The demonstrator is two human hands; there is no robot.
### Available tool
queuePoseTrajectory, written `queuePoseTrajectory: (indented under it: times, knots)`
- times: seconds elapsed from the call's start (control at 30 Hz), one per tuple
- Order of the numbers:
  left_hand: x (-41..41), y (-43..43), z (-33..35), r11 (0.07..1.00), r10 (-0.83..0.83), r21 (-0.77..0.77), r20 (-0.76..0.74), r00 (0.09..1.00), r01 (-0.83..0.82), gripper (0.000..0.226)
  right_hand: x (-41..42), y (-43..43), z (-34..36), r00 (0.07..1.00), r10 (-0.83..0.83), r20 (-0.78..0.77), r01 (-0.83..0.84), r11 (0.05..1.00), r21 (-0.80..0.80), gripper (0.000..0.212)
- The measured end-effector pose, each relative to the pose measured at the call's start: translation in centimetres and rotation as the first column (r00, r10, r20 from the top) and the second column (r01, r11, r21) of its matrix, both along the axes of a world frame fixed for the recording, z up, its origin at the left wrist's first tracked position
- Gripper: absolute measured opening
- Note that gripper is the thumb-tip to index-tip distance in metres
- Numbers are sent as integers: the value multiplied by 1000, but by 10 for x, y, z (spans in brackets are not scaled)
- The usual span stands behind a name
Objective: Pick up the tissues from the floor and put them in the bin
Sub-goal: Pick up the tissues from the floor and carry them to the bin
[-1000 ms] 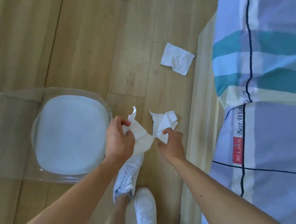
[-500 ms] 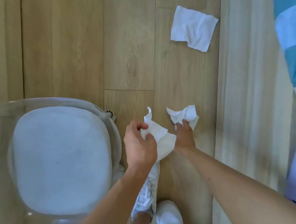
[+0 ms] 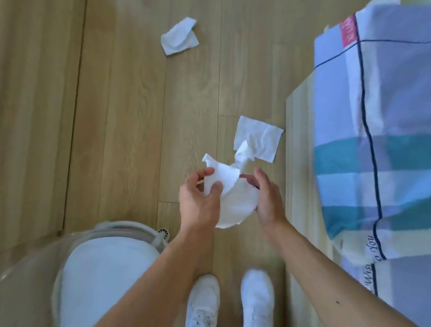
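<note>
Both hands are up off the floor (image 3: 126, 106) now, and the crumpled tissue the right hand (image 3: 265, 200) was reaching for half a second ago has come up with it. It's bunched with the one already in the left hand (image 3: 199, 198), so two tissues (image 3: 232, 197) sit in one white wad between the palms; left thumb and fingers pinch its top flap, right fingers curl round its far side. That's a full load, and the bin (image 3: 109, 278), clear-walled with a white liner, waits at the lower left, just beside the left forearm. Two pieces remain: a flat tissue (image 3: 259, 138) close against the bed's wooden edge, and a folded one (image 3: 178, 37) well apart, farther up the boards. On the bedsheet (image 3: 403, 125) a red tag is too blurred to read; script near the lower hem seems to say "Wish You", only partly legible.
</note>
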State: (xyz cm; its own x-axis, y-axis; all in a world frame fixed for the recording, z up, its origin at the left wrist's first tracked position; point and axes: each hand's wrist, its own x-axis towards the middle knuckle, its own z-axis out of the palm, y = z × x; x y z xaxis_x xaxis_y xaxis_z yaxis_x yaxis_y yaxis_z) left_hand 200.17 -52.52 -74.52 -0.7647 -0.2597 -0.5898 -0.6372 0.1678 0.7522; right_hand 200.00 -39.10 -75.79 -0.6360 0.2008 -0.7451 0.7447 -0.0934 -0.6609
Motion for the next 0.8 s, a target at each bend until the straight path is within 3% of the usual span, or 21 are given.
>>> queuePoseTrajectory:
  times: [0.13, 0.23, 0.33, 0.4, 0.47, 0.5, 0.57, 0.67, 0.8]
  knots:
    - [-63, 14, 4, 975, -220, 38, -4, 976, 220, 42, -61, 5, 12, 998, -34, -52, 27, 990, -137, 40]
    - [-98, 19, -15, 960, -279, 9, -42, 959, 280, 39, -101, 10, -2, 998, 38, -51, -47, 980, -194, 43]
    - [-129, 18, -45, 957, -250, -167, -49, 967, 239, 33, -136, 14, -39, 976, 182, -116, -188, 981, -47, 63]
    - [-141, 14, -70, 961, -167, -231, -38, 985, 154, 30, -152, 17, -75, 972, 193, -134, -172, 973, 154, 59]
    - [-145, 7, -95, 958, -102, -268, -3, 995, 98, 29, -163, 27, -120, 982, 185, -45, -153, 907, 393, 42]
    - [-145, 3, -105, 956, -83, -280, 17, 996, 84, 29, -166, 33, -143, 972, 228, 50, -223, 844, 487, 32]
    - [-140, -6, -125, 958, -51, -278, 55, 997, 64, 30, -167, 45, -184, 873, 386, 298, -487, 702, 520, 18]
    - [-132, -17, -144, 957, -17, -287, 92, 996, 43, 28, -159, 57, -227, 709, 515, 481, -701, 591, 400, 30]
    - [-130, -25, -152, 953, 0, -299, 138, 990, 41, 32, -147, 58, -243, 647, 580, 495, -762, 463, 453, 56]
